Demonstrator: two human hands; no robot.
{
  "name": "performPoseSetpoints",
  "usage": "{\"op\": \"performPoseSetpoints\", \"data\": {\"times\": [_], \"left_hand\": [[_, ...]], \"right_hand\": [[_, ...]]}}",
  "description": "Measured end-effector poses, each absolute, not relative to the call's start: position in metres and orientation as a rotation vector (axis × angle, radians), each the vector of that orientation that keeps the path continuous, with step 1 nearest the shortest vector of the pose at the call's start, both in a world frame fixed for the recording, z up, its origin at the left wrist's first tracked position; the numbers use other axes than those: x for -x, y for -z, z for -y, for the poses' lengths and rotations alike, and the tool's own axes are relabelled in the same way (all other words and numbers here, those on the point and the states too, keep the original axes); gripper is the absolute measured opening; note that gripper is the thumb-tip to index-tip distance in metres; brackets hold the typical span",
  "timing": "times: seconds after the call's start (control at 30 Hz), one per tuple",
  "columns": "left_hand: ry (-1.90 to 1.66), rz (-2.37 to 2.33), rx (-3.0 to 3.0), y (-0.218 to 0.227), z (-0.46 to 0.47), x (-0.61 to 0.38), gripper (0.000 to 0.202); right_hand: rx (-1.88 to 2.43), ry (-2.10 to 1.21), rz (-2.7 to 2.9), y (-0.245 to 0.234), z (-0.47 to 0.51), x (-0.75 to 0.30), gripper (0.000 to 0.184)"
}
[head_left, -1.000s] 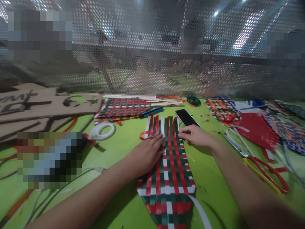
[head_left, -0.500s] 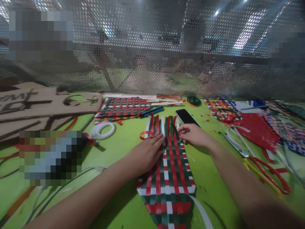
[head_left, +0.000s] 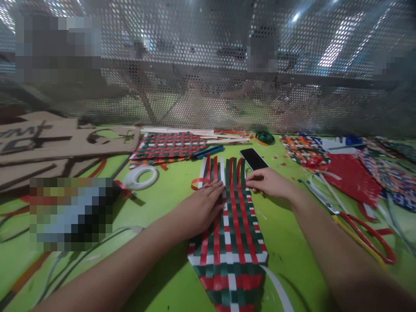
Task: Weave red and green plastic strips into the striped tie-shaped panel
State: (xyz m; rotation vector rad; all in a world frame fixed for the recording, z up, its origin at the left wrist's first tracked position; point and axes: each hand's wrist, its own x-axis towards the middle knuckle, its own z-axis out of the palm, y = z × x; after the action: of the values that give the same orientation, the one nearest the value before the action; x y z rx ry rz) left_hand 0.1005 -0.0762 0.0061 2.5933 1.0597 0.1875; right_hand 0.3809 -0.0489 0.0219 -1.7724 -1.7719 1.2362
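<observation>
A mat woven from red, green and white strips [head_left: 232,242] lies lengthwise on the green table [head_left: 169,195] in front of me. My left hand [head_left: 201,207] rests flat on its left side, fingers stretched out over the loose strip ends. My right hand [head_left: 267,182] is at the mat's right edge with its fingers curled and pinched on a strip there. The unwoven strip ends [head_left: 224,167] fan out beyond both hands.
A black phone [head_left: 254,159] lies just past my right hand. Red-handled scissors [head_left: 360,229] lie at the right. A tape roll [head_left: 141,177], another woven mat [head_left: 169,146], cardboard sheets [head_left: 61,143] and piles of woven pieces [head_left: 341,171] surround the work. A perforated metal screen [head_left: 208,78] closes the back.
My right hand has shifted slightly along the mat's right edge, its fingers curling onto a strip. My left hand stays flat in the same place.
</observation>
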Motion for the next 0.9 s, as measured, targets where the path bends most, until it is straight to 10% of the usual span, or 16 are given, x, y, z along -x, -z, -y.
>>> {"op": "performPoseSetpoints", "data": {"times": [0.9], "left_hand": [[-0.541, -1.196, -2.196, -0.003, 0.072, -0.104, 0.064]], "right_hand": [[1.793, -1.178, 1.683, -0.009, 0.045, -0.374, 0.012]]}}
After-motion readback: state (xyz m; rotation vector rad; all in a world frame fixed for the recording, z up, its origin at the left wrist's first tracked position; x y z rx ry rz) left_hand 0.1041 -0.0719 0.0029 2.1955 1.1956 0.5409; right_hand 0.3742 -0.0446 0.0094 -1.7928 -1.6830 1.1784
